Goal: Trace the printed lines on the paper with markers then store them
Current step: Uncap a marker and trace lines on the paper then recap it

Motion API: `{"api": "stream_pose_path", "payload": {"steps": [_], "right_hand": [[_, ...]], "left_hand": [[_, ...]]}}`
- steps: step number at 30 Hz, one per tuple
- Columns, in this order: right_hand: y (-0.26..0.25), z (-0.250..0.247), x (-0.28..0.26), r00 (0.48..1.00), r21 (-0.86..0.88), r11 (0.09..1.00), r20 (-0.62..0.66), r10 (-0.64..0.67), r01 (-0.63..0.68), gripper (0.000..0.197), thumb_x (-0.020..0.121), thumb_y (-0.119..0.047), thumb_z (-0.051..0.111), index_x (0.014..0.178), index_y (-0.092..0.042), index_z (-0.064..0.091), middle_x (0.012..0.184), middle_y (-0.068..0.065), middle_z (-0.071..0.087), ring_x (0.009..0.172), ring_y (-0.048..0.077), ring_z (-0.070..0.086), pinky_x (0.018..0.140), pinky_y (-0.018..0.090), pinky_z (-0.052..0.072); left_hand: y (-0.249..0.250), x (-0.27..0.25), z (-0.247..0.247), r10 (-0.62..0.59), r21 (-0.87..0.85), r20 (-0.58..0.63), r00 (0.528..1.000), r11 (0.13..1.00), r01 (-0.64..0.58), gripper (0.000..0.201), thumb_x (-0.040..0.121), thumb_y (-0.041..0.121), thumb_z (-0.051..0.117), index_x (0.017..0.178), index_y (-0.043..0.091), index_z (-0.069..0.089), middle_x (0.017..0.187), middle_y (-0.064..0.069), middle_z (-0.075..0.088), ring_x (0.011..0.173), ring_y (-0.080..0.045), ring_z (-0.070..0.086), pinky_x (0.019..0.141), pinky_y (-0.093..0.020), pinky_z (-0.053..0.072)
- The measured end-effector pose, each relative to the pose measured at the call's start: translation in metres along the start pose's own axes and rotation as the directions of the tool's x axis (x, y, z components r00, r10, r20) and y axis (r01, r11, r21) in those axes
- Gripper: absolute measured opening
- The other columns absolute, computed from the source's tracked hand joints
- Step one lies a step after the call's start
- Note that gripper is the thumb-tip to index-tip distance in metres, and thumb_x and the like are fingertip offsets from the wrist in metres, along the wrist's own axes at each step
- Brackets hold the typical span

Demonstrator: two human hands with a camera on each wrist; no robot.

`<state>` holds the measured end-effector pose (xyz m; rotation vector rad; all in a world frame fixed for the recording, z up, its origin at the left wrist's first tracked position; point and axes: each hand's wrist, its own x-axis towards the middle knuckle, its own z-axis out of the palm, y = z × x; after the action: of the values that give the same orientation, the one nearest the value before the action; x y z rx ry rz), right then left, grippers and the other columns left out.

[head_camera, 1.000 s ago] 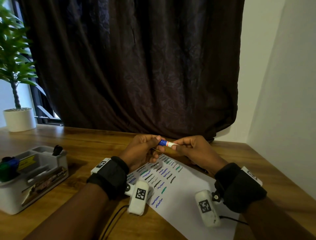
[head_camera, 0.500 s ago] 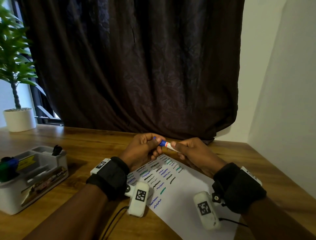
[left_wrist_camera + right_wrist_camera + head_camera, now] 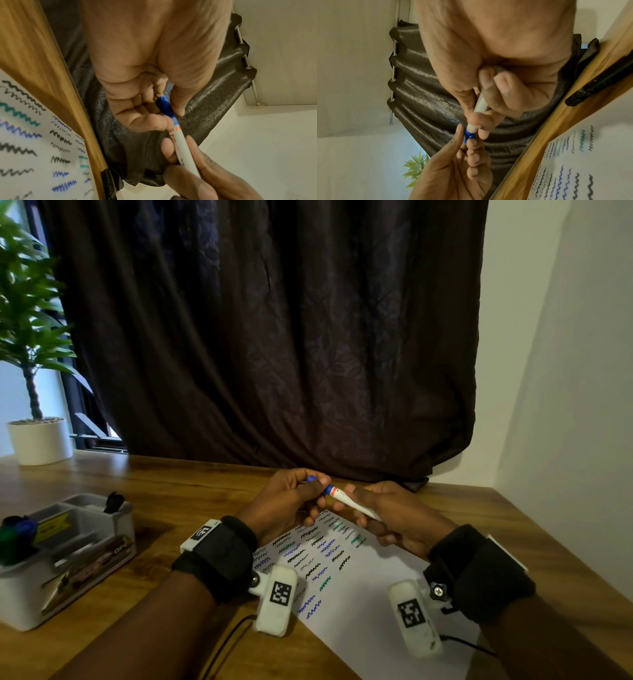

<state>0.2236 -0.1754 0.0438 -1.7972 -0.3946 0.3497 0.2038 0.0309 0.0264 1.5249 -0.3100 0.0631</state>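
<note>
Several markers point(image 3: 15, 530) (capped) in organizer point(image 3: 73, 568)

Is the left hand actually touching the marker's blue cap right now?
Touching. In the left wrist view, the left hand pinches the blue cap between thumb and fingertips, with no gap; the right hand grips the white barrel.

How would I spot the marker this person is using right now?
Start at the white paper covered in squiggles on the wooden desk. Just above its far end, both hands meet around a white marker. Unlike the markers stored in the grey organiser, it is held in the air, with a blue cap.
</note>
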Motion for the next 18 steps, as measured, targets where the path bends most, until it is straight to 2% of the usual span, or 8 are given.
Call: {"api": "stream_pose_path", "payload": {"steps": [2, 4, 7, 10, 14, 18], "right_hand": [[0.000, 0.000, 0.000, 1.000, -0.001, 1.000, 0.008, 0.014, -0.014, 0.043, 0.105, -0.044, 0.051, 0.111, -0.010, 0.077, 0.070, 0.004, 0.062, 0.044, 0.006, 0.035, 0.038, 0.018, 0.026], [-0.001, 0.001, -0.001, 0.999, -0.005, 0.999, 0.032, 0.033, -0.033, 0.048, 0.104, -0.050, 0.049, 0.113, -0.011, 0.076, 0.072, 0.004, 0.068, 0.042, 0.007, 0.041, 0.040, 0.020, 0.035], [-0.002, 0.002, -0.004, 0.992, -0.042, 0.994, 0.070, 0.107, -0.104, 0.064, 0.099, -0.066, 0.043, 0.117, -0.013, 0.074, 0.081, 0.007, 0.075, 0.049, 0.012, 0.058, 0.049, 0.024, 0.050], [-0.002, 0.003, -0.008, 0.974, -0.130, 0.977, 0.131, 0.187, -0.170, 0.074, 0.092, -0.077, 0.042, 0.122, -0.014, 0.068, 0.087, 0.008, 0.078, 0.060, 0.016, 0.067, 0.057, 0.027, 0.057], [0.002, 0.005, -0.013, 0.951, -0.235, 0.952, 0.188, 0.244, -0.198, 0.064, 0.091, -0.070, 0.056, 0.124, -0.016, 0.063, 0.092, 0.006, 0.078, 0.075, 0.019, 0.070, 0.070, 0.035, 0.059], [0.008, 0.012, -0.014, 0.935, -0.289, 0.937, 0.230, 0.269, -0.198, 0.053, 0.094, -0.061, 0.061, 0.121, -0.016, 0.065, 0.093, 0.006, 0.078, 0.074, 0.016, 0.071, 0.074, 0.036, 0.060]], "left_hand": [[-0.002, 0.000, -0.001, -0.011, 0.003, -0.013, 1.000, 1.000, 0.011, 0.029, 0.102, 0.021, 0.052, 0.112, -0.003, 0.064, 0.073, -0.004, 0.060, 0.060, -0.012, 0.053, 0.053, -0.022, 0.044], [-0.002, 0.000, -0.001, -0.008, -0.001, -0.052, 0.999, 1.000, 0.008, 0.031, 0.101, 0.023, 0.054, 0.110, -0.005, 0.064, 0.073, -0.004, 0.059, 0.060, -0.011, 0.053, 0.053, -0.021, 0.045], [0.000, 0.002, -0.004, 0.014, -0.035, -0.142, 0.990, 0.999, -0.019, 0.027, 0.099, 0.028, 0.059, 0.099, 0.002, 0.067, 0.069, -0.004, 0.057, 0.059, -0.013, 0.052, 0.052, -0.022, 0.044], [0.004, 0.003, -0.011, 0.052, -0.048, -0.229, 0.972, 0.997, -0.064, 0.025, 0.096, 0.031, 0.063, 0.087, 0.008, 0.069, 0.064, -0.002, 0.055, 0.058, -0.014, 0.051, 0.051, -0.024, 0.043], [0.009, -0.003, -0.017, 0.100, -0.040, -0.311, 0.945, 0.992, -0.118, 0.029, 0.097, 0.030, 0.062, 0.094, 0.002, 0.067, 0.065, -0.004, 0.052, 0.058, -0.015, 0.052, 0.051, -0.025, 0.044], [0.032, -0.023, -0.027, 0.164, 0.100, -0.343, 0.925, 0.985, -0.137, 0.037, 0.096, 0.033, 0.064, 0.099, -0.004, 0.066, 0.069, -0.004, 0.059, 0.064, -0.020, 0.056, 0.052, -0.028, 0.049]]}}
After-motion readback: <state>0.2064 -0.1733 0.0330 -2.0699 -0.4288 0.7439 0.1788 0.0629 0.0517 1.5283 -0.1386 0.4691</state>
